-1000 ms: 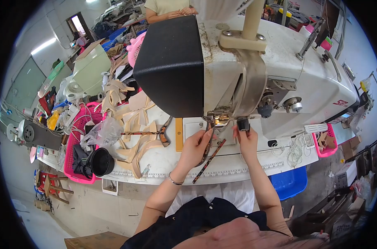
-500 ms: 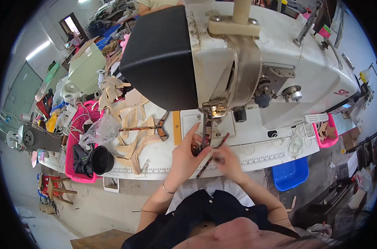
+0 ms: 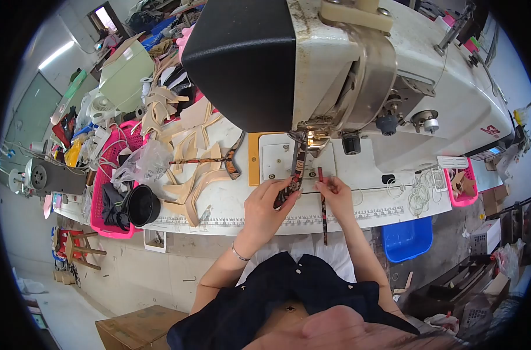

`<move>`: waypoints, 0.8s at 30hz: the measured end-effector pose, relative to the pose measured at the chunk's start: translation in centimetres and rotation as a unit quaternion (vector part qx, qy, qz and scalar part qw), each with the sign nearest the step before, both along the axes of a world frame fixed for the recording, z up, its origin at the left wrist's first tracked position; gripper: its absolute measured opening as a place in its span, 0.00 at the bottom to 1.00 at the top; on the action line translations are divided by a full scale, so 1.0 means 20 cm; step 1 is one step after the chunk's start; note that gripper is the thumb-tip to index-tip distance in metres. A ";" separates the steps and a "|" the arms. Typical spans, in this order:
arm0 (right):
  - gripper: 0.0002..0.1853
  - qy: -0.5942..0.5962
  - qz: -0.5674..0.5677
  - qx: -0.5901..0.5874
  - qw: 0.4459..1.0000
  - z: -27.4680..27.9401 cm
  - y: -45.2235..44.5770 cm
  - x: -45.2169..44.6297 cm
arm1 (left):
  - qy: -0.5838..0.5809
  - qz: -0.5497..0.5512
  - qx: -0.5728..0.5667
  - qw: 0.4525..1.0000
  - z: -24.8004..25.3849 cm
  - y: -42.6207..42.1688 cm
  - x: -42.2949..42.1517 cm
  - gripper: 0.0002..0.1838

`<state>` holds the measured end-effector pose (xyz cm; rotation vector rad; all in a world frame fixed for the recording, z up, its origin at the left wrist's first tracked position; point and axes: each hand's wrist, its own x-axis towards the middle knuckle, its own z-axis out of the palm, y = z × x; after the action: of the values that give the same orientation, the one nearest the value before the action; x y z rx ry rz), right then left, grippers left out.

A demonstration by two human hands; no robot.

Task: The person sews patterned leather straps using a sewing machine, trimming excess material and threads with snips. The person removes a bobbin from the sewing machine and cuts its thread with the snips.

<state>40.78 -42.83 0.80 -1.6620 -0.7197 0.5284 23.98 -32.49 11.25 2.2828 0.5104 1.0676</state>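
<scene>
A dark floral-patterned piece (image 3: 301, 164) runs from the sewing head down toward me, and my left hand (image 3: 263, 209) pinches its lower end between thumb and fingers. To the right, my right hand (image 3: 339, 199) grips a narrow patterned strip (image 3: 324, 221) that hangs roughly upright past the table edge. The two hands are apart, both in front of the sewing machine (image 3: 329, 87). Its needle area (image 3: 315, 142) sits just above the far end of the floral piece. A similar patterned Y-shaped piece (image 3: 233, 165) lies on the table to the left.
Beige cut pieces (image 3: 192, 201) are heaped left on the white table, beside a pink basket (image 3: 110, 227) and a black bowl (image 3: 144, 205). A printed ruler (image 3: 370, 213) follows the front edge. Coiled clear cord (image 3: 419, 195) lies right; a blue bin (image 3: 406, 240) stands below.
My right hand has moved right, away from my left, and its strip now hangs nearly upright. My left hand still holds the floral piece. The view has shifted slightly.
</scene>
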 end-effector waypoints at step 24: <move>0.10 0.096 0.172 -0.016 0.980 0.51 -0.05 -0.08 | -0.051 -0.005 -0.075 0.996 -0.09 -0.03 0.03 0.11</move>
<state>39.11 -43.81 11.07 -1.4973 -0.8634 0.9377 24.59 -33.18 9.54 2.0859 0.5190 1.0972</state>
